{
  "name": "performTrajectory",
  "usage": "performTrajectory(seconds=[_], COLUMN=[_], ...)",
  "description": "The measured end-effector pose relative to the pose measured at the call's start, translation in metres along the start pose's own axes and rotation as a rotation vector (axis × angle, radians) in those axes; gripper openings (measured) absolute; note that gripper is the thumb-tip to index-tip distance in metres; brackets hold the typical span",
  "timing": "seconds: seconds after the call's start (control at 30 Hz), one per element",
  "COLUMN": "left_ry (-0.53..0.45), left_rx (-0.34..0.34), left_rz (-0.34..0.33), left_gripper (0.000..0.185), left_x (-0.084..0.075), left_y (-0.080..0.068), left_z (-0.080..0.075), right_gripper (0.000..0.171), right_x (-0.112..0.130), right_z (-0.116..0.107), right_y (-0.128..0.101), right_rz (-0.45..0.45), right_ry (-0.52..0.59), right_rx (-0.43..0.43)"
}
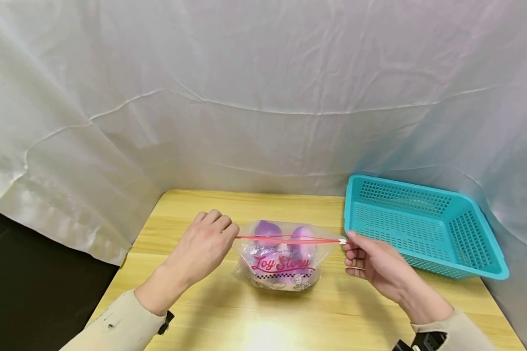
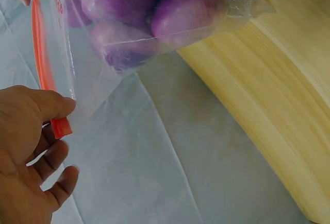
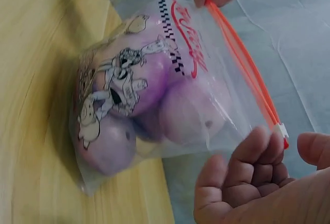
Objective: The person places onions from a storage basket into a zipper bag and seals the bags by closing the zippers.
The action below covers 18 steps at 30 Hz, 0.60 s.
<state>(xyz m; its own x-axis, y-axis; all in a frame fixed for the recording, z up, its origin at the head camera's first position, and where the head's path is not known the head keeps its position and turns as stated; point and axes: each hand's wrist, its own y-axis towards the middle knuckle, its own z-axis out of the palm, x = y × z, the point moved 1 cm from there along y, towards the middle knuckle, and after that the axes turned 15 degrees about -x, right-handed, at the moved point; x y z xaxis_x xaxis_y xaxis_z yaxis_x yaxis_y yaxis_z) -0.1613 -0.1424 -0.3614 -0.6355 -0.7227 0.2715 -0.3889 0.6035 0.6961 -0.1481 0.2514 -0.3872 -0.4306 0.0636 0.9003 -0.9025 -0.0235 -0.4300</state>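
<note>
A clear zipper bag [image 1: 278, 270] printed "Toy Story" stands on the wooden table, holding several smooth, rounded purple pieces [image 2: 121, 0] that look like onions. Its red zipper strip [image 1: 285, 239] runs along the top. My left hand [image 1: 206, 243] pinches the strip's left end between thumb and bent forefinger, the other fingers loosely curled. At the right end sits a white slider [image 3: 281, 130]. My right hand [image 1: 379, 270] has its fingers curled right at it, the thumb on the other side; a small gap shows beside the thumb in the right wrist view. I cannot tell whether it grips the slider.
Behind my right hand, a turquoise plastic basket [image 1: 421, 234] with perforated walls stands at the table's back right. A pale cloth [image 1: 263, 122] hangs behind the wooden table [image 1: 193, 209]. Something black [image 1: 30, 282] lies beyond the table's left edge.
</note>
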Motion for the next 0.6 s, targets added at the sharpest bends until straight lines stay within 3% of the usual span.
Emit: performTrajectory(seconds=[0.23,0.47,0.6], left_ry=[-0.013,-0.022,-0.020], left_rx=[-0.025,-0.079,-0.091], left_rz=[-0.001,-0.006,-0.014], left_gripper=[0.015,0.022,0.021], left_x=[0.000,0.003,0.005], left_y=[-0.004,-0.013,-0.018], left_z=[0.000,0.003,0.007], right_gripper=[0.021,0.026,0.031], right_x=[-0.001,-0.008,-0.012], right_z=[0.001,-0.003,-0.001], right_y=[0.001,0.003,0.000], right_rz=[0.040,0.060,0.011], right_ry=[0.062,0.233,0.274], right_rx=[0.129,0.309,0.315])
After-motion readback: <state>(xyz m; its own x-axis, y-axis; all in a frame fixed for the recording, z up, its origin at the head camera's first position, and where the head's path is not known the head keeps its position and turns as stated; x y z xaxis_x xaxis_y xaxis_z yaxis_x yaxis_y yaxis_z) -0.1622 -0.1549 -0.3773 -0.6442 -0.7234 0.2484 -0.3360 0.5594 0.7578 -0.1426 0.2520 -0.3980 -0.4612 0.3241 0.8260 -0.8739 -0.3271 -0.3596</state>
